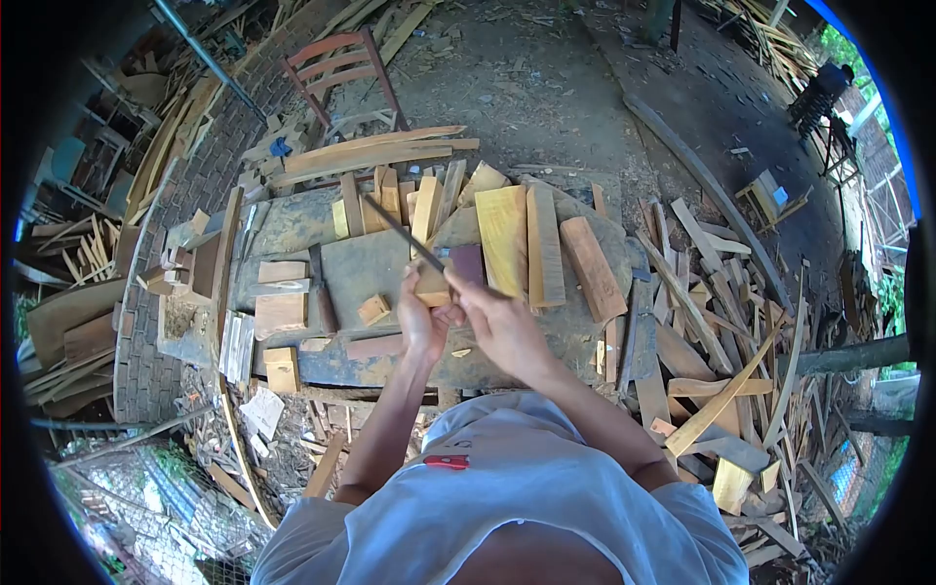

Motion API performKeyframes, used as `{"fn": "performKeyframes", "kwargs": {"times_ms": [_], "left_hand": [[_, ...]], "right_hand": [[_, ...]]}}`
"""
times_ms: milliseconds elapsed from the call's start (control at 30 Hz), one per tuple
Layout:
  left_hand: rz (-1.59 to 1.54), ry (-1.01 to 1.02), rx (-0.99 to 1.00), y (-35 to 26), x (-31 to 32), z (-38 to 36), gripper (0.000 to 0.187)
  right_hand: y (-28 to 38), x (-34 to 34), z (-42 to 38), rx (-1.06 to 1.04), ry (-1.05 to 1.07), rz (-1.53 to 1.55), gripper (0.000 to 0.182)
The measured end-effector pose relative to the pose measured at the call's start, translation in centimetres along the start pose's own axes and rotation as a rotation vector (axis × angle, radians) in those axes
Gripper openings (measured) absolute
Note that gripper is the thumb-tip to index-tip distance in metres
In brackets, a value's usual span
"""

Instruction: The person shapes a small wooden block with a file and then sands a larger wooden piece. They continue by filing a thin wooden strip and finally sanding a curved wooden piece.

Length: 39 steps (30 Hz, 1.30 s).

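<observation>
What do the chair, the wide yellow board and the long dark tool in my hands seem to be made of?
The chair looks like wood, stained or painted, from its even reddish-brown slats. The wide yellow board seems to be bare wood, judging by its streaky, uncoated face. The long dark tool may be metal, being thin, straight and dark grey; its finish is unclear.
</observation>
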<state>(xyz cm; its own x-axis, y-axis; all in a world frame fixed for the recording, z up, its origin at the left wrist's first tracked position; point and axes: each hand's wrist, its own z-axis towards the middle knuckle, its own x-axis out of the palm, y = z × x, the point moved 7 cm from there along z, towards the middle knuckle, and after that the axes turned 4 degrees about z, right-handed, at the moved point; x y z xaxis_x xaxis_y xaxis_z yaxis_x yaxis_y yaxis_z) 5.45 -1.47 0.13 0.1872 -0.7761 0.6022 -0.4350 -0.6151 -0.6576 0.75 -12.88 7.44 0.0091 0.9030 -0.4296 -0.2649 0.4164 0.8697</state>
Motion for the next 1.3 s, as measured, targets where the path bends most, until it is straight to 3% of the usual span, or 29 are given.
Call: {"fn": "performKeyframes", "kwargs": {"times_ms": [33, 100, 167, 233, 300, 367, 433, 500, 567, 633, 700, 733, 767, 800, 833, 900, 967, 1000, 1067, 1133, 1233, 1300], "left_hand": [[0.082, 0.088, 0.056, -0.4, 0.9, -0.4, 0.035], [0.06, 0.077, 0.063, -0.7, 0.6, 0.4, 0.035], [0.005, -0.085, 0.007, -0.2, -2.3, 1.9, 0.032], [0.001, -0.092, -0.022, -0.3, -1.5, 1.3, 0.032], [0.037, 0.099, 0.083, -0.5, 0.5, -0.1, 0.029], [0.019, 0.094, 0.073, -0.6, 0.2, 0.5, 0.029], [0.005, -0.023, 0.022, -0.6, -1.3, 1.7, 0.029], [-0.036, -0.058, -0.024, -0.5, -1.3, 1.2, 0.028], [0.13, 0.104, 0.076, -0.7, 0.7, -0.5, 0.033], [0.074, 0.152, 0.04, 0.1, 0.1, 0.4, 0.032], [0.016, -0.037, 0.024, -0.4, -1.0, 1.1, 0.03], [-0.02, -0.219, -0.043, -0.6, -1.4, 0.8, 0.028], [-0.017, -0.219, -0.044, -0.6, -1.3, 0.3, 0.028], [0.066, -0.074, 0.035, -1.1, -0.4, 0.0, 0.028], [0.147, 0.067, 0.109, -1.4, 0.5, -0.5, 0.028], [0.069, 0.164, 0.045, -0.5, 1.5, -1.1, 0.028], [-0.008, 0.296, -0.01, -0.2, 3.2, -2.1, 0.029], [-0.235, 0.384, -0.112, -0.1, 3.3, -1.6, 0.03], [-0.223, 0.322, -0.123, 0.3, 2.3, -1.1, 0.03], [-0.197, 0.252, -0.145, 0.3, 1.9, -1.1, 0.03], [-0.098, 0.261, -0.144, 0.6, 1.7, -0.9, 0.03], [-0.107, 0.314, -0.111, 0.7, 1.4, -0.4, 0.031]], "right_hand": [[-0.5, -0.3, 0.4, 0.063, -0.019, 0.064, 0.049], [-0.1, -0.2, -0.2, 0.018, -0.039, 0.027, 0.048], [1.0, 0.5, -1.6, -0.061, 0.013, -0.084, 0.045], [1.2, -0.1, -1.1, -0.086, 0.018, -0.1, 0.045], [-0.3, -0.6, 0.2, 0.072, 0.003, 0.035, 0.047], [0.1, -0.3, -0.2, 0.048, -0.018, 0.036, 0.047], [0.9, 0.4, -1.1, -0.073, -0.023, -0.079, 0.045], [-0.1, 0.3, -0.9, 0.007, 0.017, -0.042, 0.046], [-1.1, 0.4, -0.6, 0.107, 0.053, 0.006, 0.047], [-0.8, -0.6, 0.4, 0.037, -0.044, 0.005, 0.05], [-0.5, 0.3, -0.8, 0.125, 0.063, 0.051, 0.05], [0.2, 0.7, -1.4, 0.035, 0.058, -0.016, 0.05], [0.9, 1.0, -1.7, -0.055, 0.051, -0.082, 0.049], [-0.1, 0.8, -1.1, 0.098, 0.101, -0.02, 0.045], [-0.4, 0.1, -0.3, 0.105, 0.099, -0.016, 0.045], [-2.7, -1.7, 1.3, 0.303, 0.027, -0.006, 0.04], [-5.1, -1.4, 1.0, 0.317, 0.013, 0.041, 0.038], [-4.8, -1.7, 0.8, 0.304, -0.006, 0.085, 0.038], [-5.0, -2.1, 0.7, 0.284, -0.021, 0.126, 0.037], [-3.8, -3.0, 0.6, 0.08, -0.188, 0.089, 0.035], [-2.1, -3.7, 0.5, 0.21, -0.104, 0.162, 0.038], [-1.3, -3.6, 0.7, 0.145, -0.085, 0.094, 0.038]]}}
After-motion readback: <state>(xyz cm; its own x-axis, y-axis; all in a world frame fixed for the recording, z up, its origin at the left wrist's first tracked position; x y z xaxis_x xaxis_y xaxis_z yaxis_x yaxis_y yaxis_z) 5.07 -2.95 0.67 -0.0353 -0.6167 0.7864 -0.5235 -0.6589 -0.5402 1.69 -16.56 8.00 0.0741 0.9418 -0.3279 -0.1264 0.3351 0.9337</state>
